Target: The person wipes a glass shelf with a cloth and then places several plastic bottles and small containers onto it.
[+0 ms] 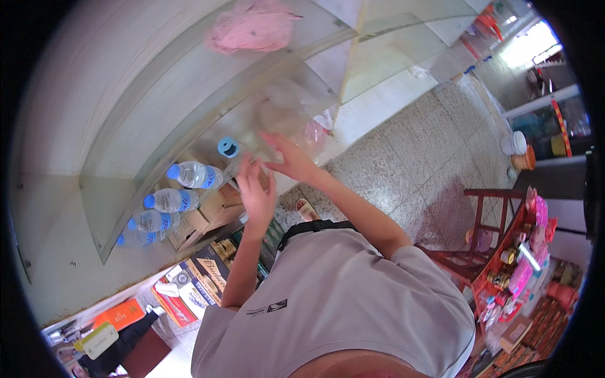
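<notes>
My left hand (256, 193) is raised at the front of a cabinet with glass shelves, its thumb apart from its blurred fingers. No held object shows in it. Just beyond its fingertips is a clear container with a light blue top (228, 147); whether they touch, I cannot tell. My right hand (294, 160) reaches in from the right with fingers spread, holding nothing visible. Left of my hands, several clear water bottles with blue caps, including the nearest bottle (196, 175), stand in a row. Behind them sits an open cardboard box (208, 217).
A pink plastic bag (255, 28) lies on an upper glass shelf (189, 90). Clear plastic bags (314, 132) lie lower, beside my right hand. Beer cartons (208, 279) stand below left. A red wooden chair (487, 227) and a goods-laden table are at right, on a tiled floor (392, 156).
</notes>
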The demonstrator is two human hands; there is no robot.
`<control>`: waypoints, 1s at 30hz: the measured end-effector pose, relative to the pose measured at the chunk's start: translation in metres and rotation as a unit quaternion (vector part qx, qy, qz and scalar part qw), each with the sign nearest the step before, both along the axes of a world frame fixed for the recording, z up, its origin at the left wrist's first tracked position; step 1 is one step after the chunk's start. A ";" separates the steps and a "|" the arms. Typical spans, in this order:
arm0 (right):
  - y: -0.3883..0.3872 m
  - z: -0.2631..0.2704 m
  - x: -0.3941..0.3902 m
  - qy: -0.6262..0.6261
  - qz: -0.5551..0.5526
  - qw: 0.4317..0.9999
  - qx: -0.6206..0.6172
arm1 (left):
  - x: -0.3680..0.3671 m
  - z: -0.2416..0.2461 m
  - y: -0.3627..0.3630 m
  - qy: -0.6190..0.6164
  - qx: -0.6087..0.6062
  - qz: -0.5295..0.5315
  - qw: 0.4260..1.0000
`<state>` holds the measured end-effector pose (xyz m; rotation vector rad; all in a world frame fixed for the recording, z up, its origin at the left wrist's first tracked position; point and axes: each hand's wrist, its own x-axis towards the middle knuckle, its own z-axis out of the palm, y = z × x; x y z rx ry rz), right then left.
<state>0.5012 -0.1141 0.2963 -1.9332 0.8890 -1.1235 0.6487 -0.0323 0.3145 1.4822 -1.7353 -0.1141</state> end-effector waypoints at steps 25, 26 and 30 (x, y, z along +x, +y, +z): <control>0.708 -0.374 -0.352 -0.286 -0.588 0.477 0.588 | -0.397 -0.119 0.205 -0.140 0.344 -0.655 0.658; 0.702 -0.365 -0.344 -0.317 -0.577 0.470 0.588 | -0.414 -0.118 0.215 -0.137 0.337 -0.683 0.634; 0.684 -0.348 -0.306 -0.437 -0.596 0.412 0.534 | -0.476 -0.114 0.251 -0.189 0.344 -0.742 0.543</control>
